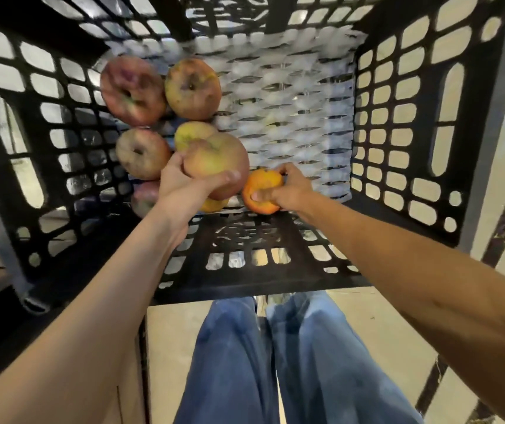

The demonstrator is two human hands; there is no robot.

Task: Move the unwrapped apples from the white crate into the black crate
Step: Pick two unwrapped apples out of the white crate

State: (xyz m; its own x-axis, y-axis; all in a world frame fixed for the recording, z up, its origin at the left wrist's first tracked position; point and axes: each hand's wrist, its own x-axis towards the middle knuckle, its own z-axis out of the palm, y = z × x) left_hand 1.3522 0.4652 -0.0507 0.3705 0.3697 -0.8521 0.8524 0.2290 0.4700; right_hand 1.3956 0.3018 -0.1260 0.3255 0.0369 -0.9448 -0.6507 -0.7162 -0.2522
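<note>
While left grip holds reddish apple, right grip covers orange apple (partly)

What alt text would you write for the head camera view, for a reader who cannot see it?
Reaching into a black crate, a person's left hand holds a reddish apple and the right hand grips an orange fruit. Other apples lie at its left, by white foam netting.

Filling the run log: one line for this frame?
left hand holds apple | right hand holds orange fruit | both inside black crate | other apples lie left
</note>
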